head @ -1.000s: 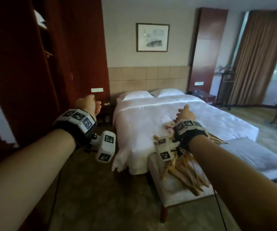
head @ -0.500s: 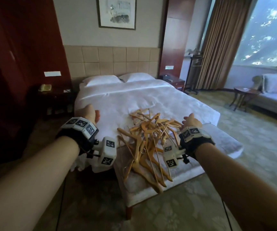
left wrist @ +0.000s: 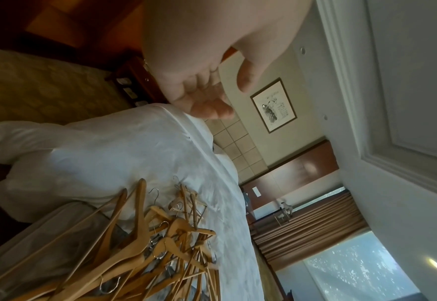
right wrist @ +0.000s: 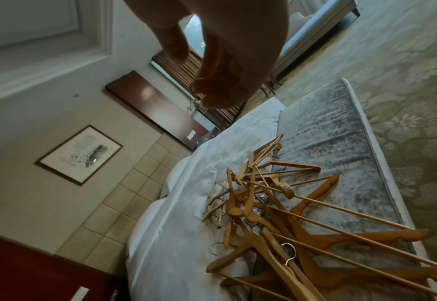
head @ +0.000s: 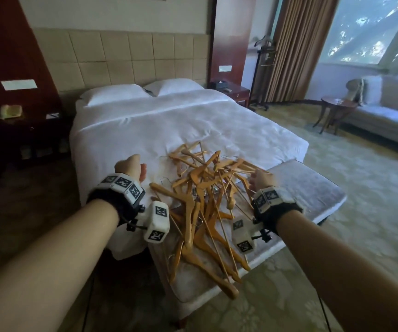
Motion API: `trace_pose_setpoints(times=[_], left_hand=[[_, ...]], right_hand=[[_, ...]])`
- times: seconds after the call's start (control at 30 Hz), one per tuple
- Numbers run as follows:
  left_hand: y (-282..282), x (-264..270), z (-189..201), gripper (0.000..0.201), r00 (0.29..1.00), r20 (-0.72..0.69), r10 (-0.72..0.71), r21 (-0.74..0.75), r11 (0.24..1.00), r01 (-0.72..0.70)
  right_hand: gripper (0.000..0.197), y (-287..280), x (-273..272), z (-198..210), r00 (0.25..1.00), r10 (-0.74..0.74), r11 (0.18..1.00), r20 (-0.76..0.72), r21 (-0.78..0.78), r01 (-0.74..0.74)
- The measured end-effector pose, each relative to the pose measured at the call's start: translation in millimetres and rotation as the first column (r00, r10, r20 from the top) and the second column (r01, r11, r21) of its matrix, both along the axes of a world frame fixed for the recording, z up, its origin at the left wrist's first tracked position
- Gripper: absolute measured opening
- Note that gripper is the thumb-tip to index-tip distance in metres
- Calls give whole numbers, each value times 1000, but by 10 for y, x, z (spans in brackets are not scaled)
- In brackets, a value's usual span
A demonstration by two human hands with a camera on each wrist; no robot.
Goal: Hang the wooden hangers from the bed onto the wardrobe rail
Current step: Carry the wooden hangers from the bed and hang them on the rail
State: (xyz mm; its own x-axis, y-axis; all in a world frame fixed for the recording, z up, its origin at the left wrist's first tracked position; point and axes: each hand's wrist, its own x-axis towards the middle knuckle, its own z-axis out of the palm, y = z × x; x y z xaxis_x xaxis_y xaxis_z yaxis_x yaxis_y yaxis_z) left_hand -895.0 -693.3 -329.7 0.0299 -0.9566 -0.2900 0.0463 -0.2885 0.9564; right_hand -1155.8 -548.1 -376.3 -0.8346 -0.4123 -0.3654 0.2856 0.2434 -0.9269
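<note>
A tangled pile of wooden hangers with metal hooks lies across the foot of the white bed and the grey bench against it. The same hangers fill the bottom of the left wrist view, and the hangers spread below the hand in the right wrist view. My left hand hovers left of the pile, fingers loosely curled, holding nothing. My right hand hovers over the pile's right edge, fingers loosely bent and empty. The wardrobe is out of view.
A dark nightstand with a phone stands left of the bed, another nightstand on the right. A valet stand and brown curtains are at the back. A round side table and sofa stand far right on patterned carpet.
My view has swung right from the wardrobe side and down onto the bed. Both hands have come closer to the hanger pile, the right one now at its edge.
</note>
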Motion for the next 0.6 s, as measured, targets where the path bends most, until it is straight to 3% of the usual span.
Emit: trace_pose_setpoints(times=[0.3,0.6], left_hand=[[-480,-298,-740,21,996,54,-77,164,984,67],[-886,-167,-1975,29,985,174,8,272,961,-56]], right_hand=[[16,-582,69,-714,984,96,983,151,142,-117],[22,-1168,167,-2122,928,252,861,273,374,-344]])
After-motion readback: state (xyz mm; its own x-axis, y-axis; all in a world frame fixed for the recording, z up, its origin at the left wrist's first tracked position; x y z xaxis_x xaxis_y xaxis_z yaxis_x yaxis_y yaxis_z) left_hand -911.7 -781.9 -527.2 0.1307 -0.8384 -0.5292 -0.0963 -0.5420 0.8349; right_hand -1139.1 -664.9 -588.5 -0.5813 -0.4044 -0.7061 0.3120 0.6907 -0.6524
